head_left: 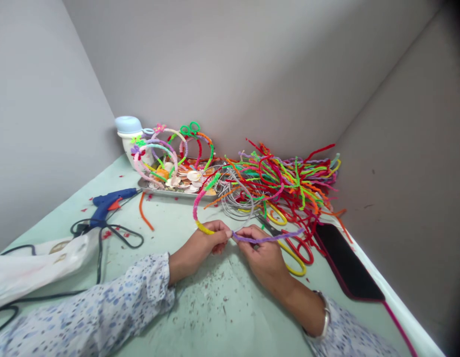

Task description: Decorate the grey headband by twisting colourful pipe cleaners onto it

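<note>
Pinching the part-wrapped hoop (pixel 195 210) with the left hand (pixel 200 246) and the purple pipe cleaner (pixel 270 239) with the right hand (pixel 265 259), holds both in front of the tray (pixel 177 193), seemingly for close control.

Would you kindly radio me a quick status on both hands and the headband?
Left hand pinching headband, partly covered. Right hand holding purple pipe cleaner. Scissors lying close beside right hand.
</note>
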The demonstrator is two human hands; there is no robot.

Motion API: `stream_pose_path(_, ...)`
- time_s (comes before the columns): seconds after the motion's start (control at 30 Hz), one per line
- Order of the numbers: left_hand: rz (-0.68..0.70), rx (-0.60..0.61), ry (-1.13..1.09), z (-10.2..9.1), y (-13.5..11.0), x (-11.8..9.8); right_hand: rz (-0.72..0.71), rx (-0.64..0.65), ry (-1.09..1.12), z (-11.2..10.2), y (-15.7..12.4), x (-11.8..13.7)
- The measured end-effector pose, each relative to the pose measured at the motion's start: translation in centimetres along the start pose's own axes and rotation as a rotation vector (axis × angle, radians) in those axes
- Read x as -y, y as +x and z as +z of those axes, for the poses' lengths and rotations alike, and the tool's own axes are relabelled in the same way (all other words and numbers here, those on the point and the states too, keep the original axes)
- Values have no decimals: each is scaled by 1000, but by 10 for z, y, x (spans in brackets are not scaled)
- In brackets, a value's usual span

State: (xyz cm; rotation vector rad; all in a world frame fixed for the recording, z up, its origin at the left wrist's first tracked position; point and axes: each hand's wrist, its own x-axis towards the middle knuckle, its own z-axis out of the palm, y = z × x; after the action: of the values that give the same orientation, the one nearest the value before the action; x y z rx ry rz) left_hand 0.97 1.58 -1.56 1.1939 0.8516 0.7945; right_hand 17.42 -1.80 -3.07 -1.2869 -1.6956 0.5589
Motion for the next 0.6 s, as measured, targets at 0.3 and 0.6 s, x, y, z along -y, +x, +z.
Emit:
stream_pose_path(0.3, 4, 8, -34, 1, 0, -2, 16, 4, 2, 1, 0, -1)
stream_pose_path(0.6, 8, 26, 21, -2, 0, 1, 41, -11, -18, 2, -2, -7)
